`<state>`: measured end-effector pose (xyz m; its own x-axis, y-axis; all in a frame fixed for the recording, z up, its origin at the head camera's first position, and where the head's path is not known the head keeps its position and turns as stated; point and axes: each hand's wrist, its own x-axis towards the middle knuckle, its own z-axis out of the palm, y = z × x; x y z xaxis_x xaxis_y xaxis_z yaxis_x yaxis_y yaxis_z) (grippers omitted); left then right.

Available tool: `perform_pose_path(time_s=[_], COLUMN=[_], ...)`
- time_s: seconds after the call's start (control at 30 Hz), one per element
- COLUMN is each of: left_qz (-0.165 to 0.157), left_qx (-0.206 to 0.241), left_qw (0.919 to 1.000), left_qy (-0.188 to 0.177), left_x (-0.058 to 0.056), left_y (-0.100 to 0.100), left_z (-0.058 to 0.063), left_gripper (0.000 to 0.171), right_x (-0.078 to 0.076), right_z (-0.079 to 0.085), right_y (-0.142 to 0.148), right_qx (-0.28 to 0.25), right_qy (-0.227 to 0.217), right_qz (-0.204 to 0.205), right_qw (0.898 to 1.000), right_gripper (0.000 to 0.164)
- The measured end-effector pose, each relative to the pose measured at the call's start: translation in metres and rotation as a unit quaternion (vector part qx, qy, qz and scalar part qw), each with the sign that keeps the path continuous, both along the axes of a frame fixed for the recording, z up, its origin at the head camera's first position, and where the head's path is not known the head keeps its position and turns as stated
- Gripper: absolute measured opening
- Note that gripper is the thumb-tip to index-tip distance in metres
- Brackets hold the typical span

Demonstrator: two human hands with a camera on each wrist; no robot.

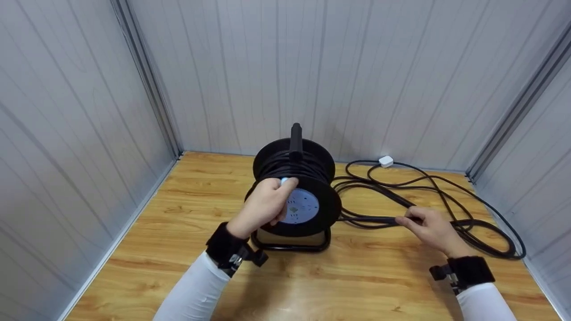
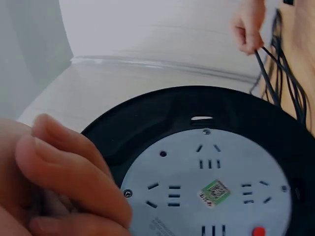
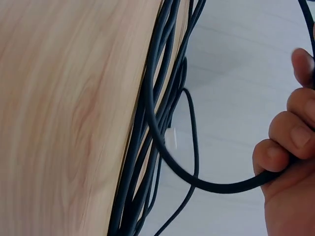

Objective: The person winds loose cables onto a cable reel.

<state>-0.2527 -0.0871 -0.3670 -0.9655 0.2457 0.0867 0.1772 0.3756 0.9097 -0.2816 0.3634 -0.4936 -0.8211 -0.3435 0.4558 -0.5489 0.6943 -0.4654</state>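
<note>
A black cable reel [image 1: 329, 198] with a round grey socket panel [image 2: 231, 157] stands upright on its tubular foot. My left hand [image 1: 266, 203] is at the upper left of the reel's front disc, fingers curled round a small knob whose light blue tip [image 1: 284, 180] shows by the thumb. The rest of that knob is hidden by the hand. To the right of the reel, my right hand [image 1: 432, 229] grips the black cable [image 3: 224, 188], which runs through its curled fingers and hangs in a loop in the right wrist view. More cable is wound on the drum.
Loose cable loops [image 1: 450, 178] spread over the wooden floor [image 1: 178, 214] on the right. A white plug [image 1: 386, 161] lies among them near the back wall [image 1: 232, 80]. Pale panels also stand at left and right. The reel's black carrying handle [image 1: 296, 140] sticks up.
</note>
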Motion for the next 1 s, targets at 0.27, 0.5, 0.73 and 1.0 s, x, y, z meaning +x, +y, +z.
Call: perform_pose_path(time_s=[0.27,0.5,0.73,1.0], left_qz=[-0.034,-0.042,-0.001,-0.014], left_qx=[0.034,0.133,0.087,0.140], left_qw=[0.9987,0.9901,0.9962,0.9900], left_qy=[0.016,-0.009,0.010,0.008], left_x=[-0.002,-0.004,0.000,0.003], left_y=[0.034,0.066,0.084,0.096], left_z=[-0.009,-0.025,-0.036,-0.054], left_gripper=[0.067,0.051,0.050,0.067], right_x=[-0.004,-0.005,-0.006,-0.005], right_z=[0.001,-0.007,-0.011,-0.013], right_y=[-0.022,-0.039,-0.051,-0.055], right_qx=[0.017,0.028,0.062,0.066], right_qy=[-0.005,0.041,0.079,0.087], right_qz=[0.021,0.031,0.027,0.037], right_qw=[1.000,0.998,0.995,0.993], right_gripper=[0.015,0.016,0.016,0.013])
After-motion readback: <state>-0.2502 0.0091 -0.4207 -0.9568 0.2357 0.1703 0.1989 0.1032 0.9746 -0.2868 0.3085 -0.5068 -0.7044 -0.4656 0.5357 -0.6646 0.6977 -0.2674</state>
